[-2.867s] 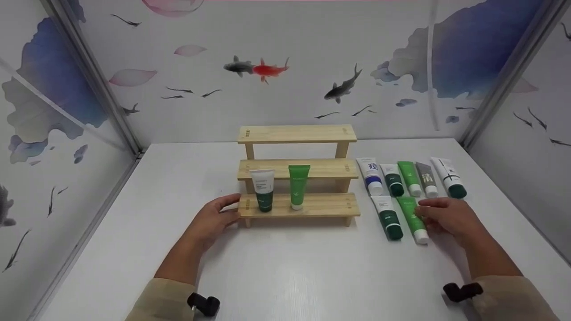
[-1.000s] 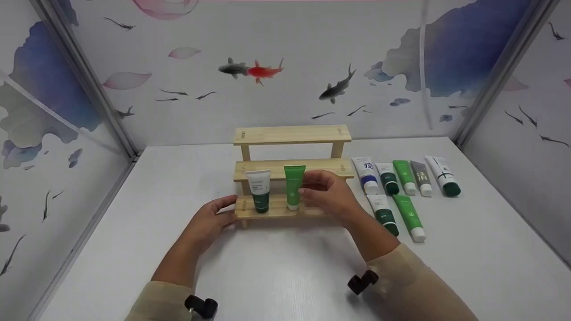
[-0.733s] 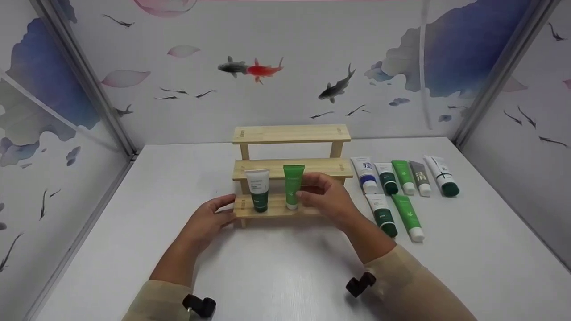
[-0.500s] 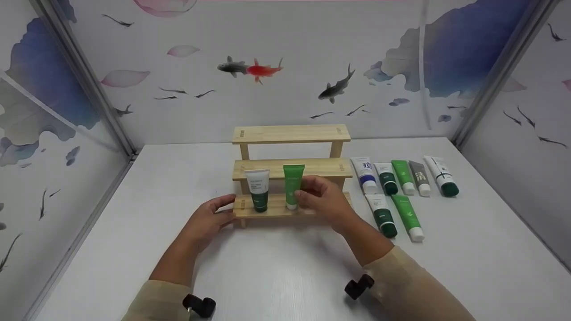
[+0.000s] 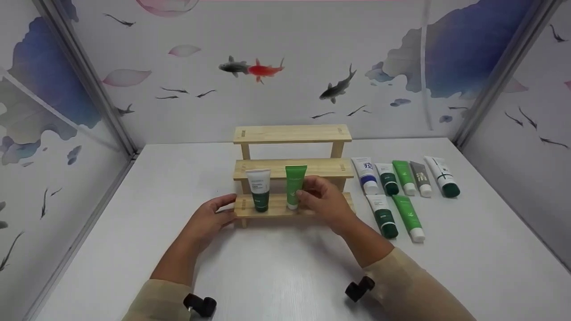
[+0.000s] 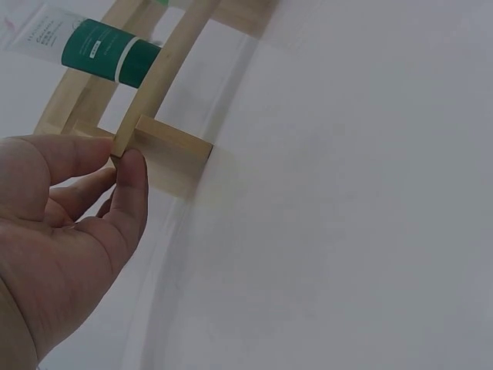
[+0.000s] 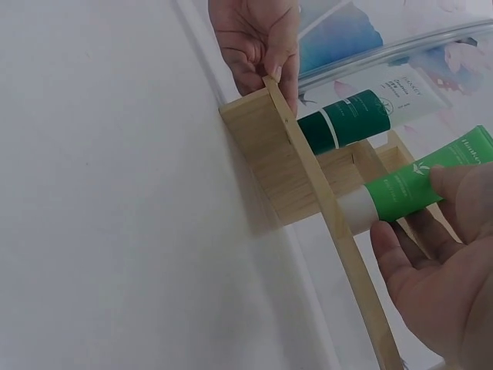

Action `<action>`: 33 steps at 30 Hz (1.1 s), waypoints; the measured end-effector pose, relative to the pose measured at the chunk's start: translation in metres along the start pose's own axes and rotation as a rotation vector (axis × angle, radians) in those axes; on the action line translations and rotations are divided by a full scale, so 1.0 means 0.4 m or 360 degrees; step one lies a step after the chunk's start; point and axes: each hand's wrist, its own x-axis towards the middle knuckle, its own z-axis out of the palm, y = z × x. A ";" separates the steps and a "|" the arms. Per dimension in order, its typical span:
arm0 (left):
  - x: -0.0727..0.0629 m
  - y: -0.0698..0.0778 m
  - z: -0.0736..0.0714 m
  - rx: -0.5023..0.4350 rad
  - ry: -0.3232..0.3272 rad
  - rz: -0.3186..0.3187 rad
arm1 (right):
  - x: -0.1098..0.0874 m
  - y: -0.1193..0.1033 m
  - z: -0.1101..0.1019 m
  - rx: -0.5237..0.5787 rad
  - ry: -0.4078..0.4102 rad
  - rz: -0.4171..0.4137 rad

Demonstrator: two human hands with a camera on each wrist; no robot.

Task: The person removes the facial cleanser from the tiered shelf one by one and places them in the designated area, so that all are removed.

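A three-tier wooden shelf (image 5: 292,133) stands on the table. On its lowest board, a white and dark green squeeze tube (image 5: 260,189) stands upright on its cap. To the right of that tube, a bright green squeeze tube (image 5: 294,185) also stands cap down. My right hand (image 5: 328,203) holds this green tube from its right side, thumb in front and fingers behind, as the right wrist view shows on the tube's body (image 7: 408,189). At the lowest board's left end, my left hand (image 5: 209,223) pinches the corner between thumb and fingers (image 6: 132,193).
Right of the shelf lie several squeeze tubes in two rows, among them a white and blue one (image 5: 366,175), a grey one (image 5: 420,178) and a green one (image 5: 408,217). A white table (image 5: 276,272) carries everything, with printed wall panels (image 5: 285,26) behind and at the sides.
My right hand has moved left, from the green tube lying on the table to the green tube standing on the shelf, and now holds it. The left hand stays at the board's end.
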 end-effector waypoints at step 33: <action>0.004 -0.002 0.000 0.0013 0.0008 0.0019 | -0.056 0.007 -0.189 0.0087 0.0140 -0.0110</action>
